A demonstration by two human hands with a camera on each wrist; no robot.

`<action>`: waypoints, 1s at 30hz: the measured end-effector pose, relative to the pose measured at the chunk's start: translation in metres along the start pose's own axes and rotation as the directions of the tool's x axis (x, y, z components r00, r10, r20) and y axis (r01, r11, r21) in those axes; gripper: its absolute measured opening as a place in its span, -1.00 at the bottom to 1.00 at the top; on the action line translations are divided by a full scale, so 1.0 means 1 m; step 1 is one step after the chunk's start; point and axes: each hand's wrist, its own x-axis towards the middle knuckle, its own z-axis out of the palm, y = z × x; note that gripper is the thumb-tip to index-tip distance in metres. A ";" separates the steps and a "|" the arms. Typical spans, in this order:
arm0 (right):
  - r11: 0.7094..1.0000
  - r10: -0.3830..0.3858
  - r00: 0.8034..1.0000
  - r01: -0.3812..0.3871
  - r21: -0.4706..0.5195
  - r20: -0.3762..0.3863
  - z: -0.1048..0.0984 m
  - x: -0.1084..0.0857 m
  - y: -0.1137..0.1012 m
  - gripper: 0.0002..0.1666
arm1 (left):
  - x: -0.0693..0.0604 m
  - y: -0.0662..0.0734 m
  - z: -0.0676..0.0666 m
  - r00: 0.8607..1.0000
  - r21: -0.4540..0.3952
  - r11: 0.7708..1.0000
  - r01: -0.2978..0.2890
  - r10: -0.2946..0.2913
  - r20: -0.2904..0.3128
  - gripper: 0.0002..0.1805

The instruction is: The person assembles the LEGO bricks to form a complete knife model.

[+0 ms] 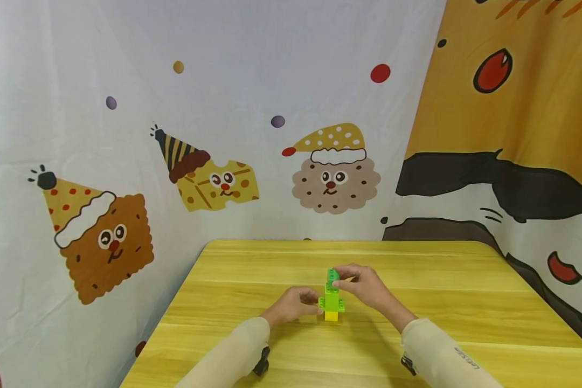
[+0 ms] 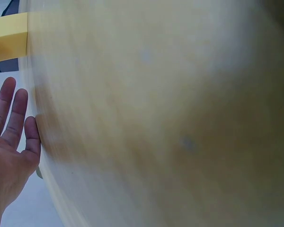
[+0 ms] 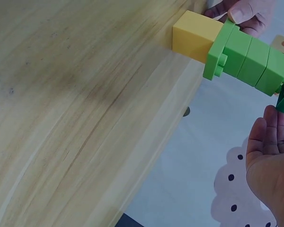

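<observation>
A small tower of toy building bricks stands upright on the table. Its base is a yellow brick [image 1: 331, 316], with a wider light green plate [image 3: 217, 53] across it and stacked light green bricks [image 1: 332, 299] above. My left hand [image 1: 293, 306] holds the tower low down, thumb and index finger at the plate's left end; its other fingers are extended in the left wrist view. At the top, my right hand [image 1: 364, 285] pinches a dark green brick [image 1: 333, 276] between thumb and fingers. That brick looks slightly tilted against the stack in the right wrist view, where it is partly cut off.
The tower stands on a wood-grain table [image 1: 252, 269]. Behind the table's far edge hangs a white curtain [image 1: 252, 70] printed with cartoon snacks. Dark wrist devices [image 1: 262, 362] sit under the sleeves.
</observation>
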 end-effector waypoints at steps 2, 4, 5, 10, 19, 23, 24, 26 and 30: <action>1.000 0.000 1.000 0.000 -0.003 0.003 0.000 -0.001 0.000 -0.56 | 0.000 0.000 0.000 1.000 0.003 1.000 -0.001 0.001 0.001 -0.74; 1.000 0.004 1.000 -0.004 -0.004 0.006 0.001 -0.001 0.000 -0.57 | 0.000 -0.001 0.000 1.000 0.003 1.000 0.001 -0.001 0.003 -0.75; 1.000 0.007 1.000 -0.007 -0.002 0.007 0.001 -0.001 0.000 -0.57 | 0.000 -0.001 0.000 1.000 0.001 1.000 -0.003 0.003 0.002 -0.75; 1.000 0.015 1.000 -0.015 0.012 0.014 0.003 -0.002 0.001 -0.56 | 0.001 -0.001 0.000 1.000 0.004 1.000 0.000 0.000 -0.001 -0.73; 0.999 0.028 0.999 -0.029 0.024 0.019 0.005 -0.003 0.001 -0.58 | 0.001 0.000 0.001 1.000 0.008 1.000 0.000 0.000 -0.005 -0.72; 1.000 0.008 1.000 -0.008 -0.004 0.016 0.004 -0.003 0.002 -0.56 | 0.001 -0.001 0.001 1.000 0.002 1.000 -0.006 0.006 0.002 -0.73; 1.000 0.001 1.000 -0.001 -0.015 0.014 0.005 -0.003 0.003 -0.57 | 0.001 -0.001 0.001 1.000 0.000 1.000 -0.008 0.008 0.003 -0.74; 0.999 -0.011 1.000 0.011 -0.033 0.012 0.005 -0.003 0.002 -0.58 | 0.002 -0.002 0.001 1.000 -0.001 1.000 -0.009 0.009 0.003 -0.75; 0.997 -0.044 0.999 0.044 -0.069 0.012 0.006 -0.003 0.002 -0.59 | 0.002 -0.003 0.001 1.000 0.007 1.000 -0.005 0.005 -0.004 -0.75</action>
